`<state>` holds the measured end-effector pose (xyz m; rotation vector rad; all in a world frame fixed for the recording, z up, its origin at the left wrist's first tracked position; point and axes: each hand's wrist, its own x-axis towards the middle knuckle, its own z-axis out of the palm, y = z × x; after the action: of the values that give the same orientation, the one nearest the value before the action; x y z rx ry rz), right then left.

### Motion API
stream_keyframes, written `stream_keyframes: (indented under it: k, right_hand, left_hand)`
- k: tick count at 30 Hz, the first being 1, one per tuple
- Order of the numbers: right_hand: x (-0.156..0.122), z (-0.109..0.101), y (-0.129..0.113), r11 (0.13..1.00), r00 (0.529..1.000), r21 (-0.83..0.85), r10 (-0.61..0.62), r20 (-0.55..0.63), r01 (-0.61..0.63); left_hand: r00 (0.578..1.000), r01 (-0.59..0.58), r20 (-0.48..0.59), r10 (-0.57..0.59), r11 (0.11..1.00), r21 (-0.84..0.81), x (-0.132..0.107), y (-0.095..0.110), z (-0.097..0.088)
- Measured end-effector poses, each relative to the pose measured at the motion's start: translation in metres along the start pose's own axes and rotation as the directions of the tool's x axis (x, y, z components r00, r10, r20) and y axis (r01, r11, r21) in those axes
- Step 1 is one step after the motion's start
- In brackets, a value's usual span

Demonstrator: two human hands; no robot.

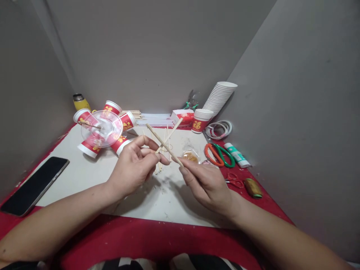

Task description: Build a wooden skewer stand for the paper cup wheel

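Two thin wooden sticks cross in an X above the white sheet [146, 206]. My left hand [135, 163] pinches the lower end of one wooden stick [177, 126], which slants up to the right. Between the thumb and fingers of my right hand [206, 182] is the lower end of the other wooden stick [154, 132], slanting up to the left. They meet just right of my left fingertips; whether anything binds them I cannot tell. Several more sticks [160, 167] lie on the sheet behind my hands, partly hidden, by a small clear bag of yellowish bands [191, 156].
Left stands a ring of red paper cups [91, 144] around a clear plastic disc [115, 139], with a phone [36, 185] nearer me. On the right are a cup stack [221, 97], orange-and-green scissors [215, 154], a glue tube [237, 155], small red scissors [234, 180] and a thread spool [253, 188]. Grey walls enclose the table.
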<state>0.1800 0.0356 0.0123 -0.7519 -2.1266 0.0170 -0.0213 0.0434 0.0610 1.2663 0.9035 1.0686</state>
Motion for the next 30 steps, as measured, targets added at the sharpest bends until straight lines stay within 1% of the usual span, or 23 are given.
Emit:
stream_keyframes:
  k: [5,9,13,18,24,30]
  right_hand:
    - [0.0004,-0.0010,-0.0003,1.000,0.999,-0.002,0.020,0.037,-0.020]
    - [-0.0009,-0.0024,-0.0004,1.000,0.999,-0.021,0.017,0.046,-0.016]
    - [-0.0006,-0.0034,-0.0013,1.000,0.999,-0.020,0.009,0.051,-0.008]
    - [0.0006,-0.0035,-0.0022,1.000,0.998,0.012,0.028,0.059,-0.029]
    - [0.0008,-0.0029,-0.0024,0.995,0.995,0.063,0.066,0.075,-0.071]
    - [0.0053,-0.0050,-0.0038,0.979,0.987,0.151,0.119,0.105,-0.134]
  left_hand:
    - [0.999,0.014,0.032,-0.013,0.999,-0.030,-0.0005,0.0008,-0.0005]
    - [1.000,0.020,0.022,-0.019,0.999,-0.040,-0.0001,0.0017,-0.0003]
    - [1.000,-0.003,0.011,0.003,1.000,-0.023,0.0004,0.0021,0.0003]
    - [1.000,-0.025,0.001,0.025,1.000,0.003,0.0001,0.0035,0.0015]
    - [1.000,-0.016,-0.005,0.016,1.000,-0.009,0.0004,0.0021,0.0003]
    - [1.000,0.013,0.011,-0.013,1.000,-0.016,-0.0004,0.0027,0.0000]
